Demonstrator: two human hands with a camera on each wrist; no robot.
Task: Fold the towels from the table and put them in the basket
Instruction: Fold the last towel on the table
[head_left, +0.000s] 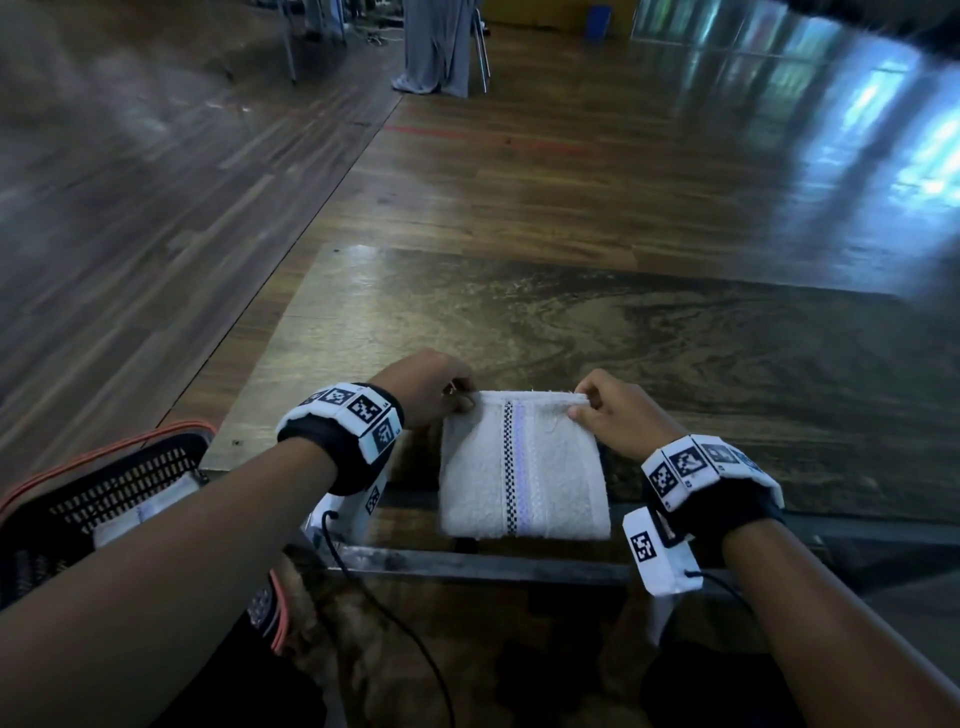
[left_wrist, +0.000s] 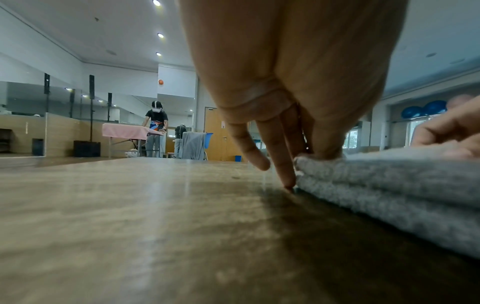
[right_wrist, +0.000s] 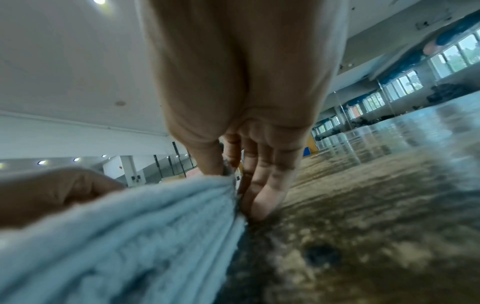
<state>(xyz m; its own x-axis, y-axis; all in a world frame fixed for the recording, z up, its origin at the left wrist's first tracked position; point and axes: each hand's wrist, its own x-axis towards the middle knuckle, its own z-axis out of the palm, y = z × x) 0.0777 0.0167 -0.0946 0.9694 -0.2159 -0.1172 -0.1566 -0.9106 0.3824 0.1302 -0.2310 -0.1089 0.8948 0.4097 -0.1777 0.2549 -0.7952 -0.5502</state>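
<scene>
Towel (head_left: 522, 467): both hands pinch far corners, wrists low.

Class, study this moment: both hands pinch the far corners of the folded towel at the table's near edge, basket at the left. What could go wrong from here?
1. The towel overhangs the near edge of the table; a tug toward the person might slide it off.
2. The left hand and right hand pinch only the far corners, so lifting may let the stacked layers fall open.
3. The basket sits low at the left; the carry might sag the fold.

No readable text; the wristbands (head_left: 358, 415) carry only coded square markers.
</scene>
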